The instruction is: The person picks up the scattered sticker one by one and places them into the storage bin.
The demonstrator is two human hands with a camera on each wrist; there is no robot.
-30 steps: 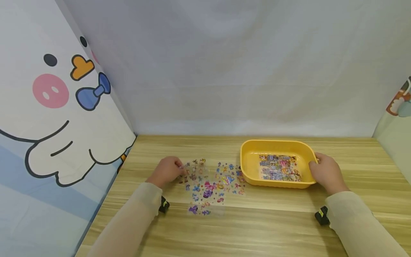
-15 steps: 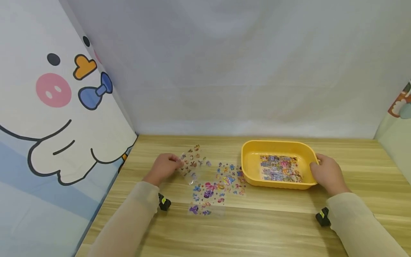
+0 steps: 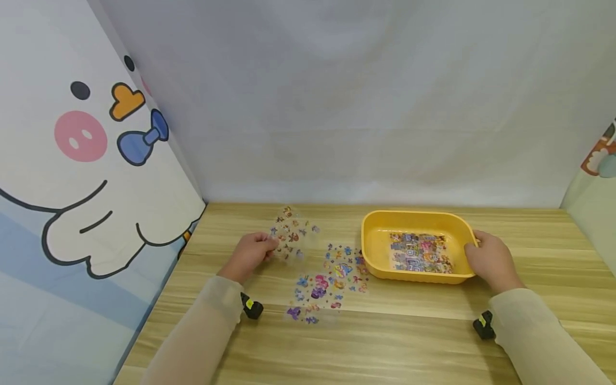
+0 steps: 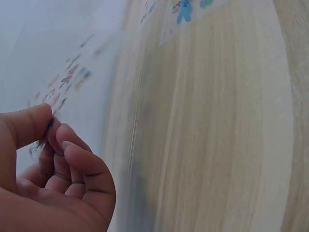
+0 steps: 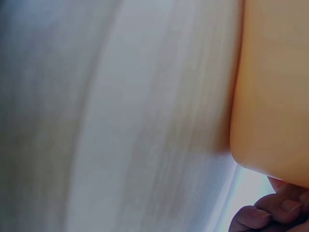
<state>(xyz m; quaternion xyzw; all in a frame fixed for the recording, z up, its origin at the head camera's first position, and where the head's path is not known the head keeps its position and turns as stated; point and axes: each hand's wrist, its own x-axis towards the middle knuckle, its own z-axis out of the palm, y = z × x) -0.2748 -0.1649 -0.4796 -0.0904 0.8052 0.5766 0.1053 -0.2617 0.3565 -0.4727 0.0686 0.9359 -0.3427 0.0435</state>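
Between thumb and index finger, my left hand [image 3: 250,253] pinches the left edge of a clear sticker sheet [image 3: 292,231] with small brown, red and blue figures. In the left wrist view this sheet [image 4: 72,72] is tilted up off the table. My right hand [image 3: 492,259] grips the right end of a yellow plastic tray [image 3: 417,215], thumb at the rim; the right wrist view shows the tray's outer wall [image 5: 275,96] with curled fingers [image 5: 256,217] beneath it. Inside the tray lies a sticker sheet [image 3: 420,252] crowded with colourful figures.
Two more clear sticker sheets lie on the wooden table [image 3: 385,342]: one with pink and purple figures [image 3: 317,293], another with blue and orange figures [image 3: 344,269], reaching up to the tray's left side. A white curtain [image 3: 366,107] hangs behind, a printed cartoon cloth [image 3: 86,214] at left.
My left hand has lifted the sticker sheet off the others and swung it away, toward the back of the table. The pink-and-purple sheet has shifted slightly right. My right hand and the tray stay put.
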